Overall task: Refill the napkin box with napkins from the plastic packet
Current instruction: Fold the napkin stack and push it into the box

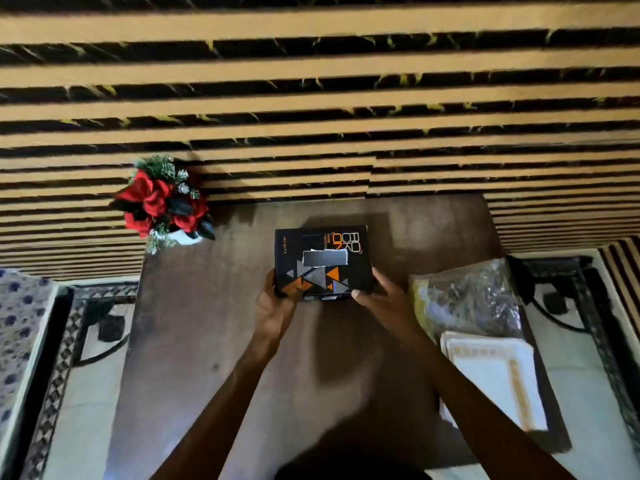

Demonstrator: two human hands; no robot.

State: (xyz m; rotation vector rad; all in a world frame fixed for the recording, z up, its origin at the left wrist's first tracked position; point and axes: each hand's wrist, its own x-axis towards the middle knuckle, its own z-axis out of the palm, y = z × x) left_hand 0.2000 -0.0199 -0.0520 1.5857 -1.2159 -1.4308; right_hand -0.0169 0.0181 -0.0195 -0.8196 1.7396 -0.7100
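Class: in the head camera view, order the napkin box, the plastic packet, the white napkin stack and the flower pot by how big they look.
1. plastic packet and napkin stack, too alike to split
2. flower pot and napkin box, also close

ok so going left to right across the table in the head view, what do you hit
red flower arrangement → left hand → black napkin box → right hand → plastic packet

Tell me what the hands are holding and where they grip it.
Both hands hold the black cardboard napkin box by its near corners: left hand at the near-left corner, right hand at the near-right.
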